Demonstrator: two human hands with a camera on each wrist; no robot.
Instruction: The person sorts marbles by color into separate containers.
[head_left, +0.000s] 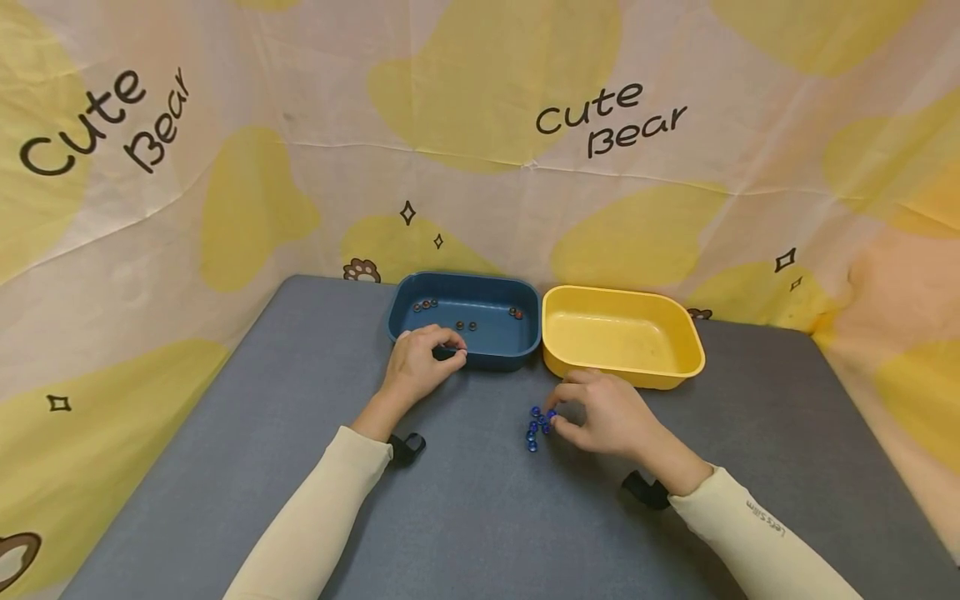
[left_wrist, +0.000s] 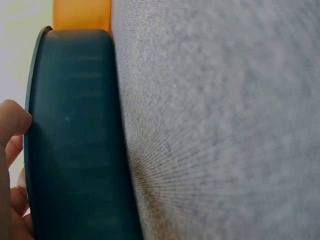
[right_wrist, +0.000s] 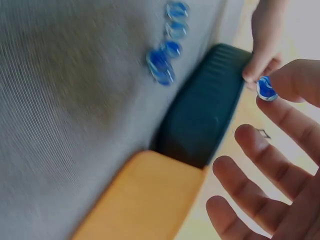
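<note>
Marble [right_wrist: 266, 89] sits pinched in the right hand [head_left: 606, 412] — left hand [head_left: 420, 362] seemingly grips the blue tub [left_wrist: 75, 135] by its rim.

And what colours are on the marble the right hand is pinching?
The marble is blue with white streaks; the right wrist view shows it best.

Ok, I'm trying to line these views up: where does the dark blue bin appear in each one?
Head: the dark blue bin sits near the picture's middle.
Left wrist: it fills much of the left half, running off the bottom edge.
Right wrist: just right of centre, on a slant.
Shared landmark: the yellow bin, next to it in all three, more orange in the wrist views.
</note>
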